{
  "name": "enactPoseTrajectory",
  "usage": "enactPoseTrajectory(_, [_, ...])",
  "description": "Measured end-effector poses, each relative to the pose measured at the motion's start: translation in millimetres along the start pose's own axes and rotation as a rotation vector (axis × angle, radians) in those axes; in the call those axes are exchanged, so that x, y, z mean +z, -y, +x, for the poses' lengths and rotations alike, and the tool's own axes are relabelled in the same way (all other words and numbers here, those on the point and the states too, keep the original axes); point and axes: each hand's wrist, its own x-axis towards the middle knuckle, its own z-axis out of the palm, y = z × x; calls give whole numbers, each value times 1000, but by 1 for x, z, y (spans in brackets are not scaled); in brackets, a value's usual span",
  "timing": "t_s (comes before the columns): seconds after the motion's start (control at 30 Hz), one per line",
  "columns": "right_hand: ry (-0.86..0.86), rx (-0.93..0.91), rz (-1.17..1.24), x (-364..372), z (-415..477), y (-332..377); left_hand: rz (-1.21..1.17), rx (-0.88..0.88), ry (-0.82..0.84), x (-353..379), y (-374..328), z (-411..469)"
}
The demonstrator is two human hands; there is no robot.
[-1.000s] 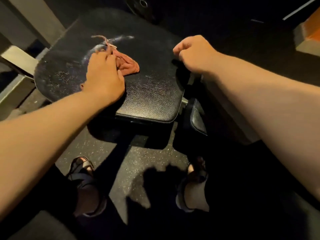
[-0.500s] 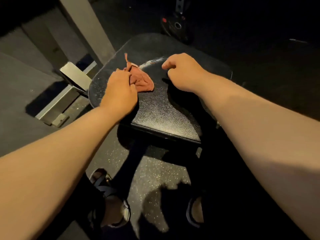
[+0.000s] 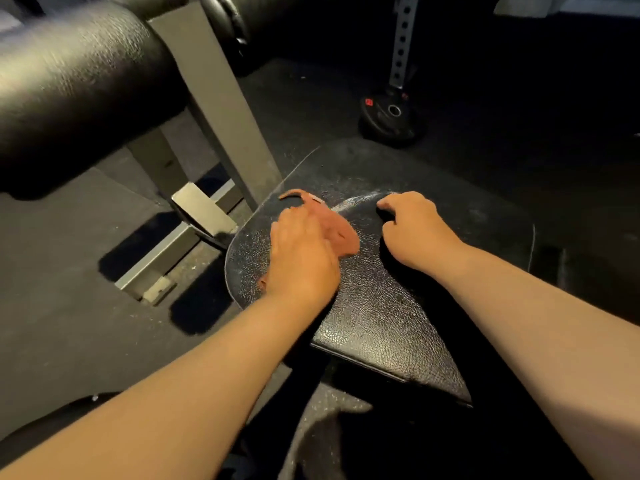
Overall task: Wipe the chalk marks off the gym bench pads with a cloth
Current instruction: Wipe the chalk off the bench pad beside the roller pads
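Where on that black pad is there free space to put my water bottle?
The pad is bare at its near end, from both wrists down to the near edge, and at its far right, beyond the right hand. The far-left middle is crowded: the left hand on the cloth, the chalk streak and the right hand sit close together.

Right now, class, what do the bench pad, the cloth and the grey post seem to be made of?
Bench pad: likely vinyl or leather, black, pebbled grain with a sheen. Cloth: soft fabric, reddish, matte, limp folds. Grey post: probably painted metal, flat faces, sharp edges.
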Motion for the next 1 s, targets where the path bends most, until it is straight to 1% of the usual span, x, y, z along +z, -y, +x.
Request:
enactPoseTrajectory(0.07, [-3, -19, -10, 3, 0, 4, -145, 138, 107, 2, -24, -7])
enactPoseTrajectory(0.1, [-6, -20, -10, 4, 0, 5, -190, 193, 159, 4, -29, -8])
enactPoseTrajectory(0.13, [-10, -22, -5, 5, 0, 4, -198, 212, 183, 5, -26, -4])
enactPoseTrajectory(0.17, [-10, -19, -2, 6, 1, 3, -185, 172, 173, 5, -19, 4])
enactPoseTrajectory(0.27, [-8, -5, 22, 5, -2, 0, -58, -142, 24, -2, 5, 25])
enactPoseTrajectory(0.3, [-4, 4, 39, 5, -3, -1, -31, -168, 3, -3, 3, 26])
enactPoseTrajectory(0.33, [-6, 13, 62, 5, -4, -1, -49, -124, 19, -3, -4, 24])
enactPoseTrajectory(0.43, [-14, -5, 119, 3, -7, -2, -199, 115, 160, 2, -31, 8])
enactPoseTrajectory(0.47, [-10, -17, 131, 2, -7, -2, -203, 156, 184, 2, -32, 7])
enactPoseTrajectory(0.5, [-7, -24, 136, 1, -8, -3, -169, 152, 174, 0, -28, 11])
enactPoseTrajectory(0.53, [-1, -27, 135, 0, -7, -4, -107, 100, 146, -1, -20, 18])
enactPoseTrajectory(0.57, [9, -30, 133, 0, -7, -5, -40, 10, 106, -2, -11, 25])
enactPoseTrajectory(0.6, [21, -32, 133, 1, -7, -7, 4, -92, 64, -3, -2, 31])
enactPoseTrajectory(0.63, [30, -33, 135, 1, -7, -9, 18, -157, 23, -4, 5, 34])
enactPoseTrajectory(0.67, [33, -31, 141, 1, -7, -9, 14, -171, 10, -2, 6, 35])
enactPoseTrajectory(0.7, [33, -27, 147, 1, -8, -9, -13, -128, 20, 0, 1, 33])
enactPoseTrajectory(0.73, [27, -25, 152, 0, -8, -8, -65, -45, 51, 5, -7, 29])
enactPoseTrajectory(0.8, [9, -35, 170, -1, -8, -6, -167, 119, 152, 11, -26, 17])
enactPoseTrajectory(0.87, [-6, -43, 174, -1, -7, -6, -179, 189, 173, 13, -28, 17])
enactPoseTrajectory(0.9, [-4, -43, 169, 0, -6, -7, -167, 159, 154, 12, -22, 23])
enactPoseTrajectory(0.93, [6, -41, 162, -1, -6, -7, -164, 88, 131, 12, -12, 30])
enactPoseTrajectory(1.0, [30, -31, 152, -1, -6, -11, -124, -103, 51, 9, 5, 43])
